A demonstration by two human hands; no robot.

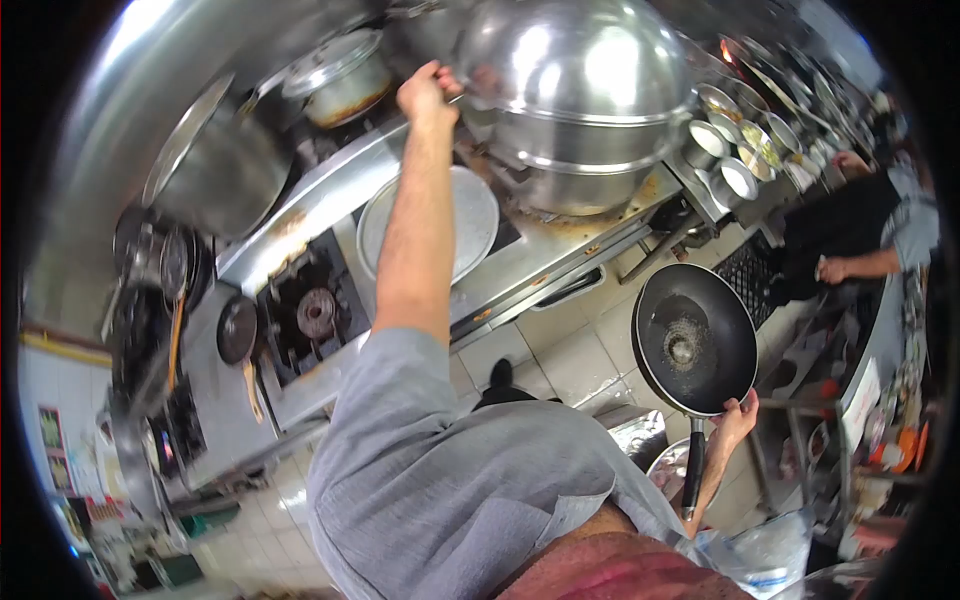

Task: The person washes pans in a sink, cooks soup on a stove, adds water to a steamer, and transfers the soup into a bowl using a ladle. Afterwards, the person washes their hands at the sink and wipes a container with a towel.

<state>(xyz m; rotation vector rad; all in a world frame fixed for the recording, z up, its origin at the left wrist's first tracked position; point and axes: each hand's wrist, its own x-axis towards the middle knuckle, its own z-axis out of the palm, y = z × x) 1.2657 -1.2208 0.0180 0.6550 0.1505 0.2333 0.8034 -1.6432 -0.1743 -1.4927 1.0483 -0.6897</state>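
My left hand (428, 92) is closed at the end of my outstretched arm, beside a large domed steel pot (580, 130). A short metal piece shows at its fingers, too small to identify. Below that arm, a round metal lid or tray (470, 225) lies on the stove. On the right, my right hand (735, 420) grips the black frying pan (697, 340) by its lower rim, near where the handle joins. The pan's inside faces the camera, with a shiny wet patch in it. Its black handle points down alongside my forearm.
Large pots (225, 170) and a lidded pot (345, 85) stand behind the stove. A small pan (238, 330) sits near a burner (316, 312). Containers (740, 180) line the far right counter, where another person (850, 230) stands. A tiled floor (570, 350) lies between.
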